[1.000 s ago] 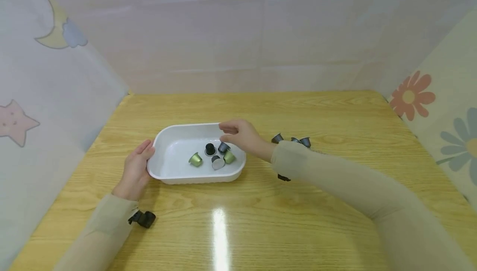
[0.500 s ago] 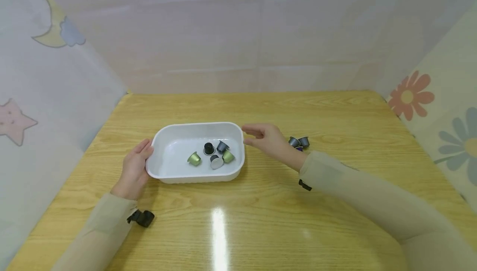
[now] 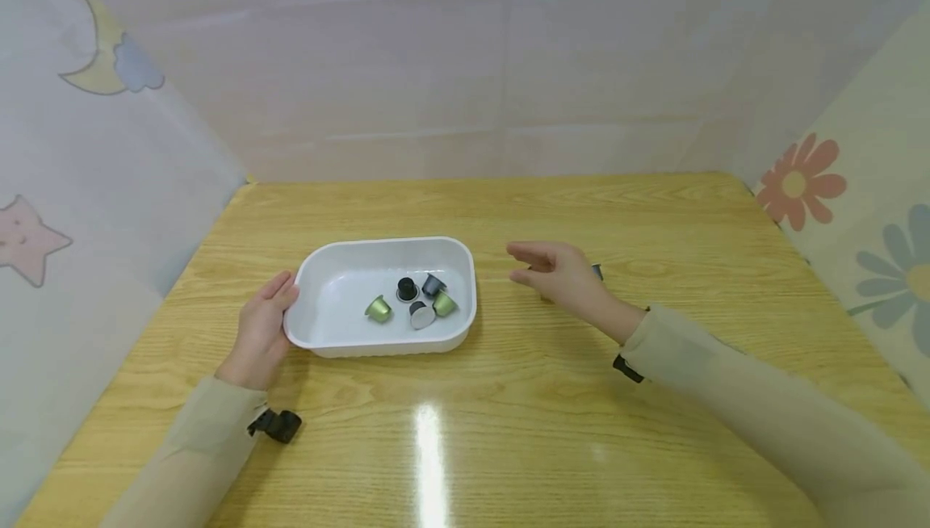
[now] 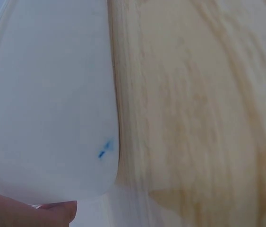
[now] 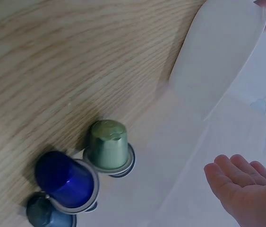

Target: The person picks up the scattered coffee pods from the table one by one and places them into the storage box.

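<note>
My left hand (image 3: 260, 333) grips the left end of a white tray (image 3: 385, 348), thumb at the rim; in the left wrist view the thumb (image 4: 52, 215) touches the tray (image 4: 52, 104). Inside the tray lie two green capsules (image 3: 379, 309) (image 3: 444, 303), a black one (image 3: 407, 290), a dark blue-grey one (image 3: 433, 285) and one showing its pale lid (image 3: 421, 316). My right hand (image 3: 570, 279), open and empty, hovers over the table right of the tray. In the right wrist view, green (image 5: 108, 146), blue (image 5: 64, 182) and dark teal (image 5: 47, 212) capsules stand near that hand (image 5: 246, 189).
In the head view my right hand largely hides the loose capsules; part of a dark one (image 3: 597, 270) shows behind it. The wooden table (image 3: 349, 447) meets a pale back wall (image 3: 407, 68), with patterned sheets at both sides.
My right hand has moved from above the tray's right end rightward to the loose capsules, now covering most of them. My left hand keeps its grip, and the tray's capsules look unchanged.
</note>
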Tool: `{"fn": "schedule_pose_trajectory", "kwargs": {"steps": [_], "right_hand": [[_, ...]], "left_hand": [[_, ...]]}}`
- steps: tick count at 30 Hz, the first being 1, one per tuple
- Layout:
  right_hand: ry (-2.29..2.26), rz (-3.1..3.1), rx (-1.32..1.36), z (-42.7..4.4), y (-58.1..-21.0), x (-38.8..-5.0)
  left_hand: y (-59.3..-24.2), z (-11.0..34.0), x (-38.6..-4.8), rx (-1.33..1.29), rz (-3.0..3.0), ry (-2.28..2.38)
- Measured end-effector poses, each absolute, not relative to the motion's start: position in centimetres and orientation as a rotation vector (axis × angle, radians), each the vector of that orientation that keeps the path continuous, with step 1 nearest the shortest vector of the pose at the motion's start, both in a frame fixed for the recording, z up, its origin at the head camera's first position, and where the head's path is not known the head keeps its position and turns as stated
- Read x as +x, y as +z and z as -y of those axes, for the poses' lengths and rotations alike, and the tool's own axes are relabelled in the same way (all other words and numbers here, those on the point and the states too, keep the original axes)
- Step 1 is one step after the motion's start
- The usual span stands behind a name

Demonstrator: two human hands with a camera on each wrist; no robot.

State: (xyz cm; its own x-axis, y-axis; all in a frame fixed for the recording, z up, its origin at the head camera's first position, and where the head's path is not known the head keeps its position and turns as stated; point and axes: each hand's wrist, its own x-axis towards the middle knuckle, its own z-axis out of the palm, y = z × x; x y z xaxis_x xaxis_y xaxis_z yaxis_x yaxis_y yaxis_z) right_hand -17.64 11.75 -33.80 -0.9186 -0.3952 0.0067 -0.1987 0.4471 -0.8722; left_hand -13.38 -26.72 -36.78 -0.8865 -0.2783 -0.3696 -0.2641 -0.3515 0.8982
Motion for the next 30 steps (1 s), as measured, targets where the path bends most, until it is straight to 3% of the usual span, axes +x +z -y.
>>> {"fn": "schedule_pose_trajectory", "kwargs": {"steps": [30], "right_hand": [[-1.404,-2.638,-0.453,-19.4,-34.9,-17.1]], "left_hand": [[-36.9,26.6,-13.5,0.781,1.758,-2.447]]}}
